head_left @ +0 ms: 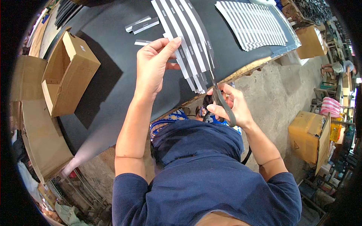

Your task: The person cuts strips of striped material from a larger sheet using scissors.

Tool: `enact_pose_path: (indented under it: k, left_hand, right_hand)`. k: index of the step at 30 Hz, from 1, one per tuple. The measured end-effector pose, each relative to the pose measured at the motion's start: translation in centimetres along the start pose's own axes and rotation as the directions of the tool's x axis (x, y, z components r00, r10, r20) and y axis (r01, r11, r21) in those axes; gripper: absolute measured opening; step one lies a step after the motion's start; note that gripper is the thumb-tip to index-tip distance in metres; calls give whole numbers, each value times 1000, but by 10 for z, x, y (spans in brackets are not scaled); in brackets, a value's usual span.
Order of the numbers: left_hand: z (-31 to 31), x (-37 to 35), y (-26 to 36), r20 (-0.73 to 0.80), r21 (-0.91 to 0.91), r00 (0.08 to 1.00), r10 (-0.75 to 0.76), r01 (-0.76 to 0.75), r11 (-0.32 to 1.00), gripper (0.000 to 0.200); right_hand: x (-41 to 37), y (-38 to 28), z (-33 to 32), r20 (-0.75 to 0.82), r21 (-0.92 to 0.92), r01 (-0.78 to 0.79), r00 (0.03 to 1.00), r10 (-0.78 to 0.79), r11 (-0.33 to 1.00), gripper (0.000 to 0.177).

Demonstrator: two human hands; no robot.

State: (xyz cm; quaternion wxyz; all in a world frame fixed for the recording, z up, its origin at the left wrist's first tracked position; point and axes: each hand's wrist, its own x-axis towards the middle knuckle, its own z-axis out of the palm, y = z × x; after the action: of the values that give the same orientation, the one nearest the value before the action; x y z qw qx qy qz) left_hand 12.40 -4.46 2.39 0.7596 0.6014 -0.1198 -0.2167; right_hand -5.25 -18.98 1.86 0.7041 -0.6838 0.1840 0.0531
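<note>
And here your left hand (151,64) is clamped on the striped sheet (192,47), thumb on top near its left edge; the sheet, black and white with "GENUINE" printed on the dark bands, hangs over the near part of the black table (109,37); your right hand (235,107) is closed around the scissors (221,101), fingers at the handles, blades pointing away from you and meeting the sheet at its lower right; how far the blades are parted, you cannot tell from here; the two hands are apart, left one farther up the table, right one by the table's near edge; just beyond your left hand lie small striped pieces (145,25), some overlapping; over to the right, near the table's edge, a fanned stack of striped sheets (250,24); and off to the left stands an open cardboard box (77,75), its shadow falling beside it.
</note>
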Motion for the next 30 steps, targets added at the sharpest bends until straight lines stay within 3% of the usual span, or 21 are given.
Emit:
enact_pose_path:
  k: [18,30]
  left_hand:
    - [0,-4,3,9,-16,1000,-1,1,1000,18]
    - [0,-3,2,-4,-27,1000,-4,4,1000,15]
  right_hand:
    - [1,-4,0,15,-31,15,1000,-15,999,39]
    - [0,-5,1,2,49,20,1000,-20,999,37]
